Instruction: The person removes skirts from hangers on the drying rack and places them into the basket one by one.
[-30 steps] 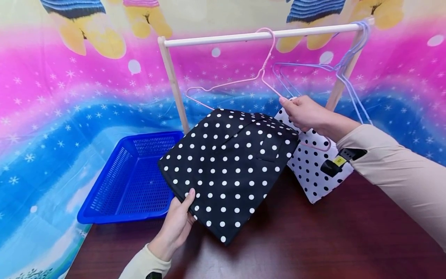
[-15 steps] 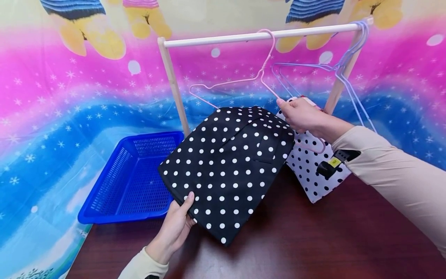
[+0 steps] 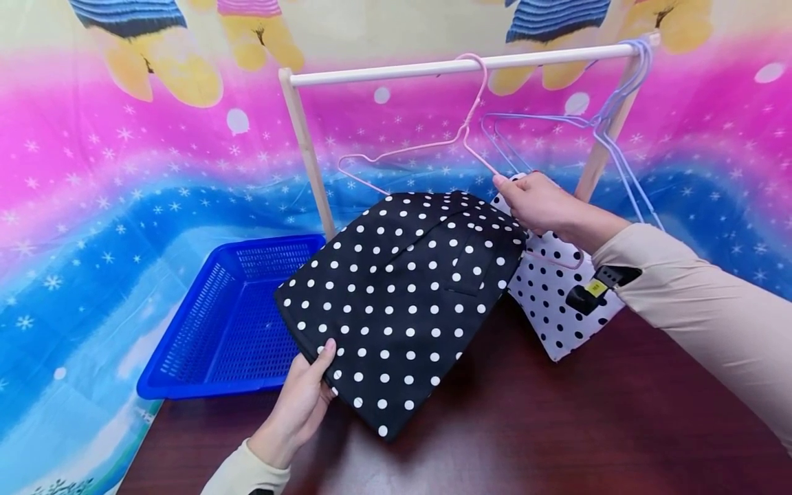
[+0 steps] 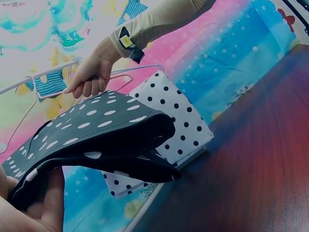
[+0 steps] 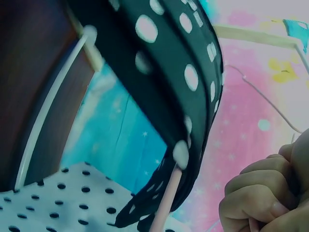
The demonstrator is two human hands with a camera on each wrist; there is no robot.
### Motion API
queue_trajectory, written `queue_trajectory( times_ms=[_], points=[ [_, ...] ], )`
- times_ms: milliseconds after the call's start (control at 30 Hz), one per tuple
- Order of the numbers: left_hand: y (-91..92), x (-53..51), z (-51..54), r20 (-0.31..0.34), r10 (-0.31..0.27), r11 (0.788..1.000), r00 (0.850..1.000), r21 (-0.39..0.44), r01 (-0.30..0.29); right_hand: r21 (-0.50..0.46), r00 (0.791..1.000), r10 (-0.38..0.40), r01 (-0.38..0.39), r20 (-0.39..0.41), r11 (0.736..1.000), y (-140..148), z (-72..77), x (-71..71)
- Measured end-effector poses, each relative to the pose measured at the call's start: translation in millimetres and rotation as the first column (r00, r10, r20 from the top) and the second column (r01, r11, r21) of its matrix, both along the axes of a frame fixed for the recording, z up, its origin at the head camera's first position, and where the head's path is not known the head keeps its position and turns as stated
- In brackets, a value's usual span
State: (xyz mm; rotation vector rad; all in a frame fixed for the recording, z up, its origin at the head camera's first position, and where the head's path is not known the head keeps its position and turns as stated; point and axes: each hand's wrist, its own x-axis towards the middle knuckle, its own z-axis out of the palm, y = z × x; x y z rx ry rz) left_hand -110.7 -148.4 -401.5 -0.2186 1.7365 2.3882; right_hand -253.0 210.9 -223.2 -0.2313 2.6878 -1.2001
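Note:
A black cloth with white dots (image 3: 396, 302) hangs over the lower part of a pink hanger (image 3: 414, 148), whose hook is on the rack's rod. My left hand (image 3: 300, 402) grips the cloth's lower left edge, thumb on top; in the left wrist view its fingers (image 4: 53, 198) lie under the fold. My right hand (image 3: 541, 206) grips the hanger's right arm just above the cloth. The right wrist view shows the curled right hand (image 5: 265, 193) beside the dark cloth (image 5: 169, 72), with a pink hanger bar (image 5: 166, 203) running into it.
A blue basket (image 3: 229, 388) stands at the left. The rack's white rod (image 3: 383, 71) spans the back. Blue hangers (image 3: 609, 117) are bunched at its right end, near a white cloth with black dots (image 3: 551, 316). The dark red table (image 3: 526, 426) lies below.
My left hand has moved slightly left and down with the black cloth's lower edge. My right hand has shifted slightly left from its earliest position and still grips the hanger.

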Motion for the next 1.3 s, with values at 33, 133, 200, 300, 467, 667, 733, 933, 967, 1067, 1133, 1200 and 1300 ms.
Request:
queue_trajectory(
  times_ms=[33,133,200,300,467,667,733,933,967,1067,1133,1200,1300],
  points=[
    [-0.9,0.0,-0.2,-0.001,0.002,1.000,1.000,-0.001,-0.002,0.005,1.000,-0.001,0.001,-0.006,1.000,0,0.0,-0.1],
    [-3.3,-0.1,-0.7,-0.005,0.003,1.000,1.000,-0.005,-0.003,0.002,1.000,-0.004,0.004,-0.011,1.000,2,0.1,-0.2],
    [-4.8,0.0,-0.7,-0.008,0.003,1.000,1.000,-0.008,-0.003,0.002,1.000,-0.002,0.002,-0.011,1.000,2,-0.5,-1.0],
    [-6.1,0.1,-0.3,-0.008,0.003,1.000,1.000,-0.013,-0.003,0.002,1.000,-0.001,0.001,-0.011,1.000,2,-0.6,-1.2],
    [-7.3,0.9,0.2,-0.002,0.001,1.000,1.000,-0.012,-0.001,0.006,1.000,-0.004,0.004,-0.018,1.000,1,-1.0,-0.3],
    [-8.4,2.0,1.0,-0.005,0.004,1.000,1.000,-0.019,-0.004,0.013,0.999,-0.013,0.013,-0.039,1.000,-1,-1.2,2.0],
    [-8.8,2.3,1.1,-0.006,0.008,1.000,1.000,-0.021,-0.008,-0.002,0.999,-0.017,0.017,-0.038,1.000,-2,-1.8,2.0],
    [-11.0,2.9,0.2,0.003,0.016,0.999,1.000,-0.031,-0.016,-0.052,0.999,-0.020,0.019,-0.025,0.998,-3,-4.6,-0.2],
    [-11.6,3.0,0.0,0.004,0.018,0.999,1.000,-0.036,-0.018,-0.061,1.000,-0.019,0.017,-0.018,0.998,-3,-4.9,-0.4],
    [-13.8,3.1,-0.5,0.005,0.021,0.999,1.000,-0.045,-0.021,-0.085,1.000,-0.015,0.015,0.005,0.996,-2,-5.3,-0.7],
    [-15.2,2.9,-0.6,0.002,0.021,0.999,1.000,-0.050,-0.021,-0.095,1.000,-0.011,0.013,0.021,0.995,-2,-5.0,-0.6],
    [-16.4,2.5,-0.3,-0.003,0.016,0.998,1.000,-0.053,-0.016,-0.098,1.000,-0.004,0.007,0.031,0.995,-2,-4.9,-1.1],
    [-17.5,1.7,1.3,-0.008,0.009,0.998,1.000,-0.059,-0.009,-0.098,0.999,0.009,-0.006,0.037,0.995,-3,-4.1,-1.1]
  ],
)
